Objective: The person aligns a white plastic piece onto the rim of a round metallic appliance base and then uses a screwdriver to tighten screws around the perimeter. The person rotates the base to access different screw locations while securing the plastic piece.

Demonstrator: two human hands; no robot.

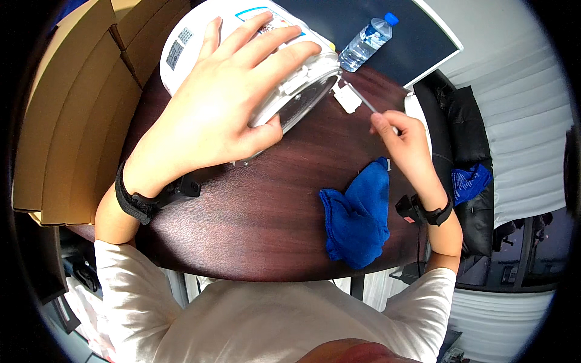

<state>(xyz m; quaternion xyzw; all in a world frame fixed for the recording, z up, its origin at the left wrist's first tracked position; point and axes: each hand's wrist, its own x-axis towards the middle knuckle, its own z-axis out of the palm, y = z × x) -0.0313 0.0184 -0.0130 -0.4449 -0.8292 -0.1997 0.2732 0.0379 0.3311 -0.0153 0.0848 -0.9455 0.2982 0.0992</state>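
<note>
A white rounded appliance (192, 27) with a round, clear-windowed rim (302, 100) is tilted on the far part of the table. My left hand (224, 100) grips it, fingers spread over its top and thumb against the rim's near side. My right hand (407, 142) pinches a thin grey rod (362, 98), whose far end reaches the rim's right edge. Its exact kind and its tip cannot be made out. Just below that end is a small white piece (347, 98); whether it is attached to the appliance is unclear.
A blue cloth (358, 218) lies crumpled on the dark wooden table (260, 230). A blue-capped water bottle (369, 43) and a dark panel with a white edge (417, 36) are beyond. Cardboard boxes (78, 121) stand left; a black seat (472, 133) holds another blue cloth (471, 183).
</note>
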